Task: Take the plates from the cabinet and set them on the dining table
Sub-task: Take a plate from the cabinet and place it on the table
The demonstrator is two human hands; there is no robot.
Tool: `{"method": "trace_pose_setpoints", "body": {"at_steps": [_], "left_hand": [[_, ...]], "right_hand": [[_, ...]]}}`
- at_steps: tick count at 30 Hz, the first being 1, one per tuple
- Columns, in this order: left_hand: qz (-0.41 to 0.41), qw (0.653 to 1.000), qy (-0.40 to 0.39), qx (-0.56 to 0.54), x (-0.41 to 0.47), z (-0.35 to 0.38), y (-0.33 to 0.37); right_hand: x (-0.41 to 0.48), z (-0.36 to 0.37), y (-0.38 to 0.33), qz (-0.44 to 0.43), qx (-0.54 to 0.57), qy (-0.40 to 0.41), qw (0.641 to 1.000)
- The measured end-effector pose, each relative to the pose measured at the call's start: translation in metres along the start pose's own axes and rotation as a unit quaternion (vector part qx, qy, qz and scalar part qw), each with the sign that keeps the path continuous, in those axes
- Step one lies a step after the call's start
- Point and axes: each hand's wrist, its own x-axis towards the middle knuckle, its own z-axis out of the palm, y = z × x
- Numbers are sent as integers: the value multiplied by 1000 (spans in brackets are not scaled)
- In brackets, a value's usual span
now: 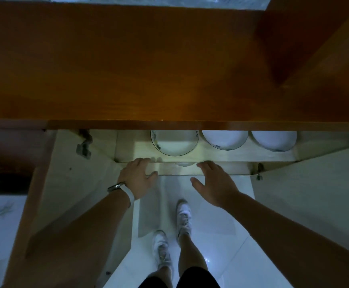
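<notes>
A home, by the look of it: a wooden cabinet with open doors and a pale shelf of white plates, standing on a glossy white tiled floor, dimly lit.

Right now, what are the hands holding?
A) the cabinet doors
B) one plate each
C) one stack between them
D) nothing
D: the left hand and right hand are both open and empty at the front edge of the shelf, and the plates sit untouched on it.
</notes>
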Motion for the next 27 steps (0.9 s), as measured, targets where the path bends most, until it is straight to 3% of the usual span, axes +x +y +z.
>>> {"method": "trace_pose_setpoints", "body": {"at_steps": [5,10,15,19,24,27], "left_hand": [[-93,986,1,-140,46,25,-3],[-133,971,35,-195,87,44,-12],[-157,935,83,-306,122,66,-23],[-125,945,104,-285,139,69,-33],[-106,959,128,-231,169,71,-37],[-114,955,120,-244,187,65,-33]], "right_hand": [[48,18,20,90,105,9,990],[88,39,39,70,110,33,991],[117,65,50,115,149,46,981],[138,78,49,138,203,68,967],[168,88,47,176,324,138,919],[181,92,46,188,327,161,912]]}}
